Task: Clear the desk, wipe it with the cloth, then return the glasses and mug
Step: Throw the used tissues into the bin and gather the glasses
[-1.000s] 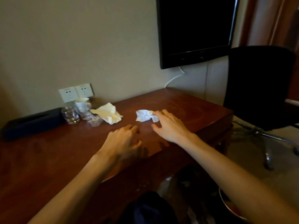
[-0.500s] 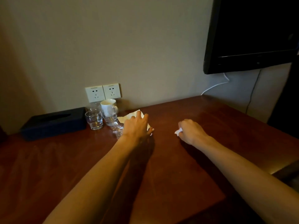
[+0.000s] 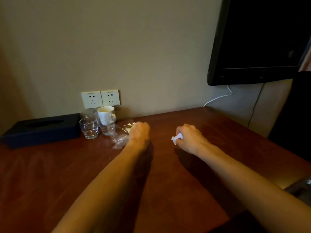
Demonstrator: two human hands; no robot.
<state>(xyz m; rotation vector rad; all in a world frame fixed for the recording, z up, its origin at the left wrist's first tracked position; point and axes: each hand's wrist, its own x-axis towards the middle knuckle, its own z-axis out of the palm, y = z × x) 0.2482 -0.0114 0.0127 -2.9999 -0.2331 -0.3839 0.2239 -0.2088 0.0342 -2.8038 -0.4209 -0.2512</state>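
Head view: right hand was fisted round a crumpled white tissue, a corner poking out on its left. Left hand was curled over a pale wad, mostly hidden; what it is I could not tell. Clear plastic wrapper lay just left of that wrist. Glasses and white mug clustered by the wall, beside a dark tissue box, on the wooden desk. Wall sockets above them.
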